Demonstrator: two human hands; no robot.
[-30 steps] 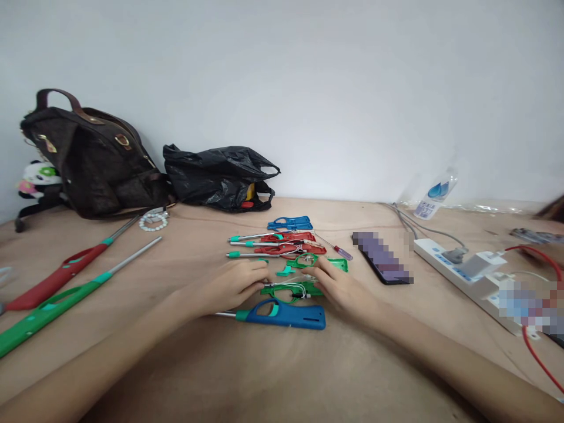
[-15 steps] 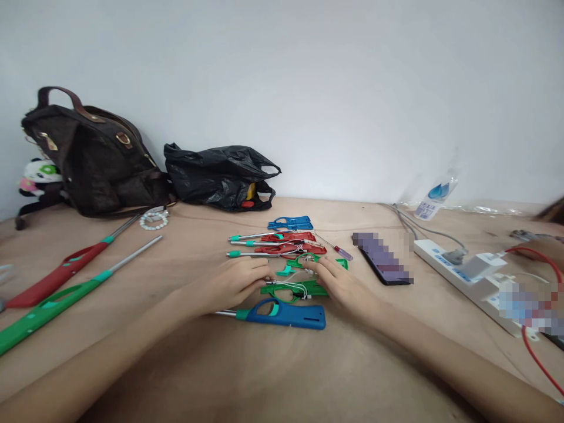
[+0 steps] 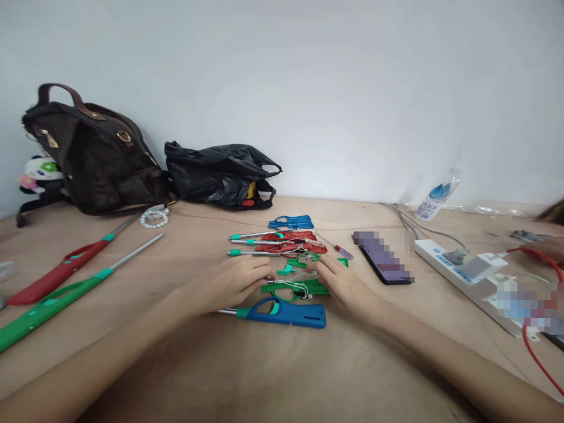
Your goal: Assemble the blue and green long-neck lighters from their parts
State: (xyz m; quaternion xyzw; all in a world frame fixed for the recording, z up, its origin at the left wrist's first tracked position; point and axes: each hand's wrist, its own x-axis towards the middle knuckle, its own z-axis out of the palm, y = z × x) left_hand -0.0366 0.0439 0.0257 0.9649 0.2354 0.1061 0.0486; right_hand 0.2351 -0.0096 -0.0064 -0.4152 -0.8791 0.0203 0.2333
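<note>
- Nearest, in the lower middle of the frame, see a closed blue gas lighter (image 3: 286, 313), laid left to right, apart from the fingertips.
- Just above, near the centre of the frame, find a green half-shell (image 3: 316, 286) from an opened lighter, lying between the two hands, long axis likewise left to right, with white wires (image 3: 304, 288) looped along it.
- At its left end, note the left hand (image 3: 240, 281), thumb and forefinger close together; impossible to make out whether pinching the metal end or only resting beside it.
- At its right end, note the right hand (image 3: 341, 282), reaching over and partly hiding the shell, fingers bent toward the thumb; too small to say what, if anything, is gripped.
- Judge neither hand clearly nearer, with one at each end.
- Slightly above the shell, between the fingertips, spot a turquoise trigger (image 3: 286, 269), just beside the left ones; contact unclear.
- Past the right fingers, see a green cover half (image 3: 342, 262), partly hidden.
- Higher up, find opened red lighters (image 3: 321, 249), barrels toward frame left, with a screwdriver (image 3: 343, 252) on their right.
- Farthest of the row, see blue half-shells (image 3: 293, 222), also lying left to right.
</note>
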